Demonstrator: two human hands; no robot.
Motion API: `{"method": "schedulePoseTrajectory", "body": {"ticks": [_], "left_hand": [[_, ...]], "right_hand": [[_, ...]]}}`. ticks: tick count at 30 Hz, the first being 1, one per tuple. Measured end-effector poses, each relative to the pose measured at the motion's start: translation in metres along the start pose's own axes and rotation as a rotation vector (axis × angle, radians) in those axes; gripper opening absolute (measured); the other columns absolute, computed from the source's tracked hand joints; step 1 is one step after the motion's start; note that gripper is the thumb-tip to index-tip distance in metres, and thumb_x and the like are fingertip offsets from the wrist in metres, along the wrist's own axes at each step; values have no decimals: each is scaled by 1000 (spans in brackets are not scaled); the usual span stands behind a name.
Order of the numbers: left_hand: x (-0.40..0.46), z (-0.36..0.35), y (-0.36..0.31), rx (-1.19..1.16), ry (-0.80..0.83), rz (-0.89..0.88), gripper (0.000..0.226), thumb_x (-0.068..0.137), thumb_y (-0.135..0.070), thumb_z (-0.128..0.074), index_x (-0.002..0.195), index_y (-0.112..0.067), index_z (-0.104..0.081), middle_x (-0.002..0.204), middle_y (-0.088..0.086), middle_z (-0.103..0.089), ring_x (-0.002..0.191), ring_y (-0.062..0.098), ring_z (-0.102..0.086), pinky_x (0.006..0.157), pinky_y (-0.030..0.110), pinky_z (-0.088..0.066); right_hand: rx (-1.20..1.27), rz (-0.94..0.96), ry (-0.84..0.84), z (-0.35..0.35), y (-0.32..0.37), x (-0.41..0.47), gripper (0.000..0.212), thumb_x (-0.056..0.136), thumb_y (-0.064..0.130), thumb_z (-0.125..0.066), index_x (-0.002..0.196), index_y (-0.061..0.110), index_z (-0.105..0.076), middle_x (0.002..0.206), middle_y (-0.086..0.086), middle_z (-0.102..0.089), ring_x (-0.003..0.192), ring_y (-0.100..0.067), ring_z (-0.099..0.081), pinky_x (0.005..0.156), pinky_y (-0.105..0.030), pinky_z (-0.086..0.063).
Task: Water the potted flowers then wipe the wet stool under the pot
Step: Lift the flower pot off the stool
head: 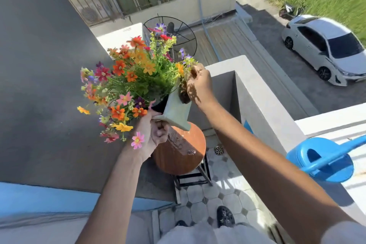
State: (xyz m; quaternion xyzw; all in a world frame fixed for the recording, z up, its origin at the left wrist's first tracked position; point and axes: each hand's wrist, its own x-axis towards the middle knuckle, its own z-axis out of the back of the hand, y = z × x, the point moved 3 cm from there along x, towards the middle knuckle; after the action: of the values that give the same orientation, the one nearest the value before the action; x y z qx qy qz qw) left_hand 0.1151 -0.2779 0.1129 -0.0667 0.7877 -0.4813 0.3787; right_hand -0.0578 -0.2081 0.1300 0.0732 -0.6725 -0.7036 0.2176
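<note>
- Two hands: left hand, right hand.
- One pot of flowers, the blooms too many to count.
- One stool.
- One blue watering can.
- One white car.
- One scooter.
- One wire dish.
- One floor drain.
- Two dark shoes, one barely in view.

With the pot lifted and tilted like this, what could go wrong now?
1. The pot is tilted in the air, held by the left hand at its base and the right hand at its rim; it might slip and fall onto the stool.
2. The stool looks wet; setting the pot back could leave it sliding.
</note>
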Motion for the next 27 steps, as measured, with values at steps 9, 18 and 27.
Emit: {"method": "schedulePoseTrajectory", "body": {"ticks": [9,18,27], "left_hand": [[6,1,-21,-84,-63,-30,21,94,-22,-38,81,-8,-48,49,7,-50,34,10,-33,32,16,-26],[-1,-2,-11,-46,-31,4,22,93,-20,-34,81,-8,-49,49,8,-50,35,10,-32,31,17,-22],[-12,27,-28,94,-165,-77,18,87,-7,-31,72,-15,-36,48,2,-49,31,8,-35,33,11,-12]], "right_hand": [[-40,205,200,-3,-2,-106,37,95,7,-61,132,3,-61,119,-4,-65,114,-17,-58,98,-24,-44],[-76,259,32,1,-3,-76,35,95,3,-59,130,-2,-61,122,-12,-66,114,-10,-56,101,-8,-34],[107,25,22,25,-14,-17,30,95,7,-63,122,-6,-65,119,-14,-68,92,15,-62,87,-8,-45]]}}
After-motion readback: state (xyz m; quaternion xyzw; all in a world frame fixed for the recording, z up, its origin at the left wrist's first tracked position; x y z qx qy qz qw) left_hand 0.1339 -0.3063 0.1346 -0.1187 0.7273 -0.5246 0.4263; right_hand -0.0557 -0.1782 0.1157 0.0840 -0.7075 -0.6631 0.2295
